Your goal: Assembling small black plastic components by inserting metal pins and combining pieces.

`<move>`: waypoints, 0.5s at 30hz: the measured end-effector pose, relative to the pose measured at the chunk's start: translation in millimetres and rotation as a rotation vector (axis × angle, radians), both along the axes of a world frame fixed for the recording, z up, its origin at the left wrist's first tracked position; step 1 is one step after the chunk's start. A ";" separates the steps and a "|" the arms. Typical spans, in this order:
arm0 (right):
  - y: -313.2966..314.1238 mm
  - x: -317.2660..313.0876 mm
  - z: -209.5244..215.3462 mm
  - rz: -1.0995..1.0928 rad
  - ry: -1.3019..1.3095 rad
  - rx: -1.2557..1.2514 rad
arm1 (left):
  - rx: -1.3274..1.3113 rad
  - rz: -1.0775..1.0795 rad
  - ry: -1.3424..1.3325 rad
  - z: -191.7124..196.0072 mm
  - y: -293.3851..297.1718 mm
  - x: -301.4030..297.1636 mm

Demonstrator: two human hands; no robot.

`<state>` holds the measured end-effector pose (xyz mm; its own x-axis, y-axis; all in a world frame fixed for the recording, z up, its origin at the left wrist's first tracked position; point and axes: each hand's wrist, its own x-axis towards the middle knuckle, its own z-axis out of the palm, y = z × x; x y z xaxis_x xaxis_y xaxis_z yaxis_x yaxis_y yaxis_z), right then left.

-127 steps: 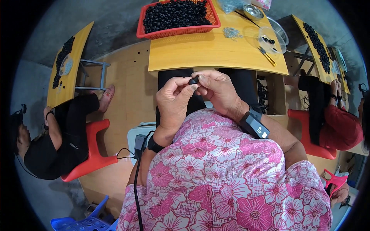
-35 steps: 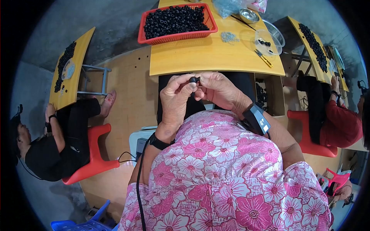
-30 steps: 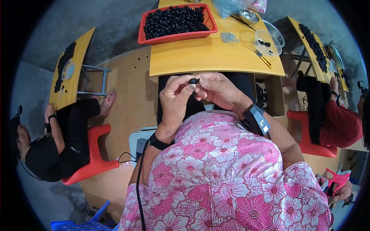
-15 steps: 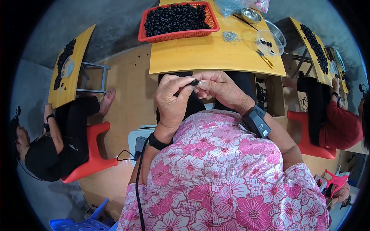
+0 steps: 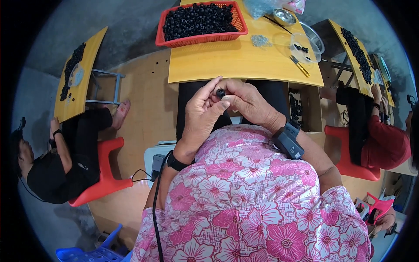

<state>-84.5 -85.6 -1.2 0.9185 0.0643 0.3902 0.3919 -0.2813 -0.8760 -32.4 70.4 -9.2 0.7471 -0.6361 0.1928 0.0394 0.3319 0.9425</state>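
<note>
A small round black ring-like part (image 5: 220, 93) is pinched between the thumb and fingers of my right hand (image 5: 246, 101), above my lap and just off the near table edge. Its round face, darker in the middle, is turned up toward me. Close against it on the left, my left hand (image 5: 200, 109) has its fingers stretched and its thumb apart from them. The left thumb tip lies beside the right thumb, and some left fingertips are hidden behind the right hand.
On the yellow table (image 5: 196, 65) stand a red basket (image 5: 187, 42) of black parts, a pile of small clear pieces (image 5: 260, 40), yellow-handled snips (image 5: 300, 67), a clear bowl (image 5: 313, 53) and a metal bowl (image 5: 284, 17). A box (image 5: 310, 109) sits below. People sit on both sides.
My left hand has let go of the black part and its fingers have straightened. The part has turned its round face up in my right hand.
</note>
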 end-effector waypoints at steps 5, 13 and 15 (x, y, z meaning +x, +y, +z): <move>-0.4 -1.3 5.3 -0.002 0.009 -0.096 | 0.151 0.015 -0.090 1.0 -2.2 -0.3; -2.6 -2.4 9.3 -0.007 0.032 -0.173 | 0.125 0.001 -0.066 2.7 -1.1 -2.3; -3.3 -2.5 9.4 -0.010 0.052 -0.165 | 0.107 -0.012 -0.039 3.7 -2.2 -2.2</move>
<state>-87.0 -88.9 8.2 0.9381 0.1139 0.3271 0.3435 -0.4266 -0.8367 -34.5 68.1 -5.5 0.7326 -0.6635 0.1521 0.0057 0.2294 0.9733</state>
